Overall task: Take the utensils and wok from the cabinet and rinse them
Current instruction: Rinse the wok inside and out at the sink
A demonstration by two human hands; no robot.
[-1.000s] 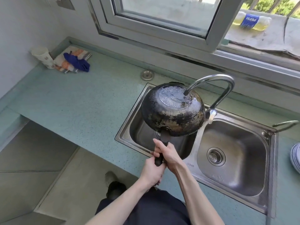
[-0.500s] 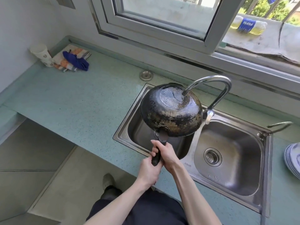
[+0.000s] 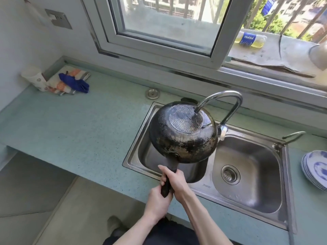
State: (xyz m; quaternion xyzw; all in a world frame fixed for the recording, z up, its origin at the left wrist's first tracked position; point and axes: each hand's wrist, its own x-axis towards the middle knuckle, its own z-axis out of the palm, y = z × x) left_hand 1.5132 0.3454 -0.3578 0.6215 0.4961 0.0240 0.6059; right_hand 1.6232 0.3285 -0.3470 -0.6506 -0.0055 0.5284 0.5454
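Note:
A blackened wok point(image 3: 178, 140) is held upside down over the left basin of the steel double sink point(image 3: 284, 200), its scorched underside facing up. The curved faucet point(image 3: 228, 101) runs water onto the wok's round base. Both hands hold the wok's black handle: my right hand point(image 3: 174, 181) grips it nearer the pan, and my left hand point(image 3: 156, 200) grips the handle's end just below. No utensils are visible.
The teal counter point(image 3: 79, 124) holds a paper cup point(image 3: 34, 80), a striped cloth with a blue rag point(image 3: 74, 83) at far left, and a round plug point(image 3: 152, 93). Stacked blue-white plates point(image 3: 315, 169) sit at the right. An open window has a bottle point(image 3: 250, 39) on its ledge.
The wok stays under the running faucet, shifted only slightly. The view has lifted a little, showing more of the window. Both hands keep their hold on the handle.

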